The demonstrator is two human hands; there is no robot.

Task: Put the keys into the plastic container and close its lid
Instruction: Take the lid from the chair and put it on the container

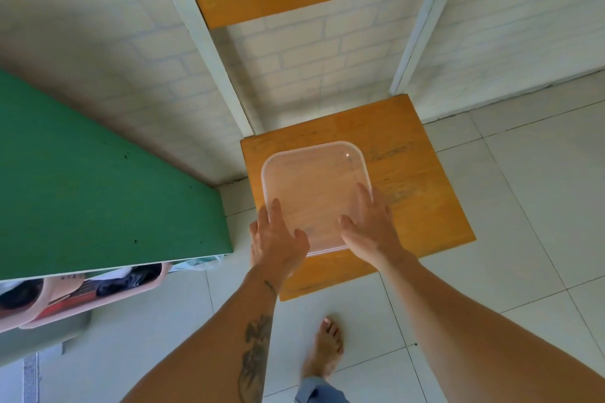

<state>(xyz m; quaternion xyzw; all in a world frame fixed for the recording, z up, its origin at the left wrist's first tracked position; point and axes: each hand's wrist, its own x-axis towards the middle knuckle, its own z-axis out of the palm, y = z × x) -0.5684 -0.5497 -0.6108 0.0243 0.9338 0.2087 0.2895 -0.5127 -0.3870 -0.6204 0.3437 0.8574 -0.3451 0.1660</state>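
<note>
Container (316, 196) sits on the chair seat (422, 206), toward its left half, lid on. It's clear plastic, wood grain showing through; can't make out keys inside. Both hands lie flat on the lid, fingers spread, not pinching anything. Left hand (278, 244) covers the near-left corner, right hand (371, 222) the near-right edge. Green board (98, 180) off to the left, well apart. Bare foot (324, 350) on the floor tiles below the seat.

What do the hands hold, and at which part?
Both hands, left and right, lie on the clear square plastic container, at its near corners; grip unclear.
</note>
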